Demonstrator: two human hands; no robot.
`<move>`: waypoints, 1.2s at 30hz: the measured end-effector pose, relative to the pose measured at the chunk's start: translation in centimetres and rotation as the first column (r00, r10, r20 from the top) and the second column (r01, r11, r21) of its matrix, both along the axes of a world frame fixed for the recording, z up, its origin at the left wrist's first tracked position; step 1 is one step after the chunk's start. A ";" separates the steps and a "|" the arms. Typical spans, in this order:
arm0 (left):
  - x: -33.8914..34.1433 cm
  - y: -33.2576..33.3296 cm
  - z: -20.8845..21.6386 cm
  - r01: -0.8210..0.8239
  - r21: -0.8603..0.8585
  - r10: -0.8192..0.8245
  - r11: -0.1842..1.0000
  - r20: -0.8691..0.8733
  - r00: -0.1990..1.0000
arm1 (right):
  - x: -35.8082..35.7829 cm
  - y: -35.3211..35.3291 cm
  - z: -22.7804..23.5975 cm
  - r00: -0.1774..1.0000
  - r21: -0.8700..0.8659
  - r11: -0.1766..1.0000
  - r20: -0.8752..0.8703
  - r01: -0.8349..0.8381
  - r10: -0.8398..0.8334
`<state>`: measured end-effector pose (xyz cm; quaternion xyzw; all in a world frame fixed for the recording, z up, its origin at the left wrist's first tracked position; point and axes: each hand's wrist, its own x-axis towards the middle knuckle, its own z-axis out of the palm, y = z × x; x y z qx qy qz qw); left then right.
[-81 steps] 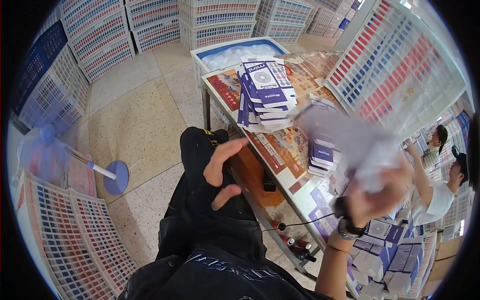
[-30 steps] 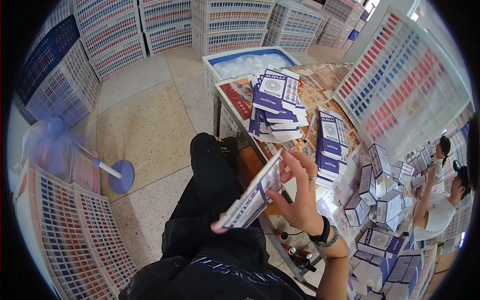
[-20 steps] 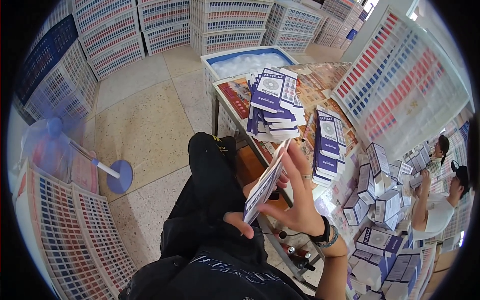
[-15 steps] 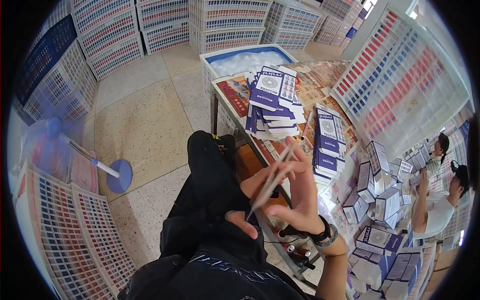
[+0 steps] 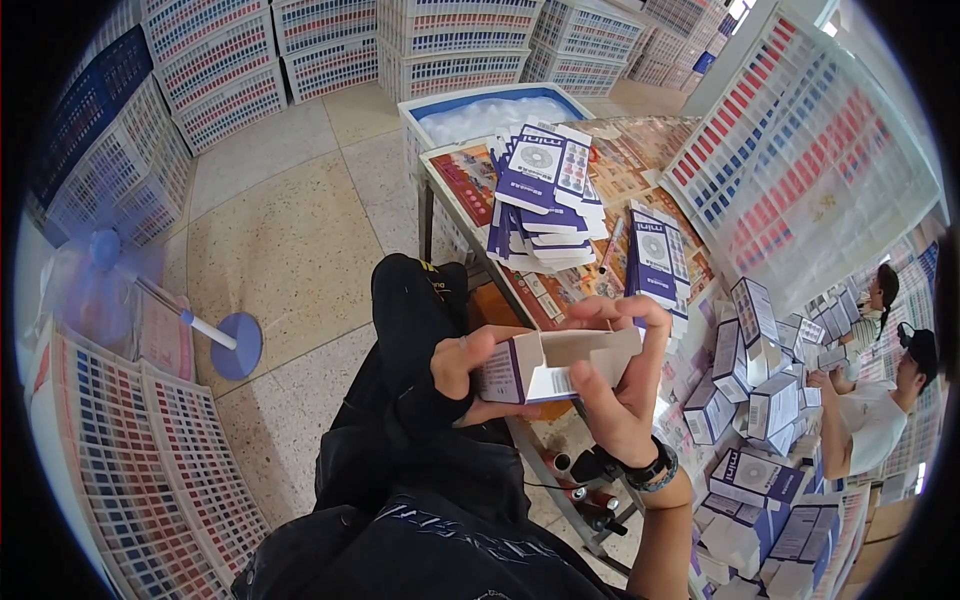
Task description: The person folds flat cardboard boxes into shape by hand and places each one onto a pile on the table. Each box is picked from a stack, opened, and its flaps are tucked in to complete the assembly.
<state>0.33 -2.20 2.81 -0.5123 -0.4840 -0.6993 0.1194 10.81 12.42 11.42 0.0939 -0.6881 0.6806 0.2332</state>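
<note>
Over my lap I hold a small purple and white carton [image 5: 503, 372], squared out into a box. Its end facing my right hand is open, with flaps standing out and the bare inner card showing. My left hand [image 5: 458, 368] grips the other end, thumb on top and fingers beneath. My right hand [image 5: 630, 408] curls around the flaps, thumb on the near side and fingers on the far side. Beyond my hands, a stack of flat cartons [image 5: 540, 195] lies on the table, and a second stack [image 5: 655, 258] lies to its right.
A patterned table [image 5: 470, 175] stands ahead and right. Several made-up boxes [image 5: 770, 410] are heaped at the right, near two seated people. A tilted white crate [image 5: 800, 160] leans behind them. A fan [image 5: 105, 250] stands at left; cans [image 5: 600, 510] are below the table.
The carton, flat and blurred before, is now opened into a box shape. My left hand has moved up to grip its end. A person at right has lowered a hand.
</note>
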 end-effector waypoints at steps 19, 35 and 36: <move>-0.9 0.2 -0.1 -0.052 -0.001 0.050 0.999 -0.241 0.969 | -0.4 1.2 1.3 0.995 0.397 0.912 0.056 -0.098 0.082; -0.3 0.5 -1.6 -0.018 0.039 0.022 0.999 -0.084 0.996 | -1.4 2.8 1.0 0.957 0.894 0.422 -0.240 0.152 0.164; -0.4 0.7 -1.5 -0.021 0.026 0.024 0.999 -0.108 0.994 | -1.4 3.0 1.1 0.964 0.883 0.453 -0.216 0.123 0.158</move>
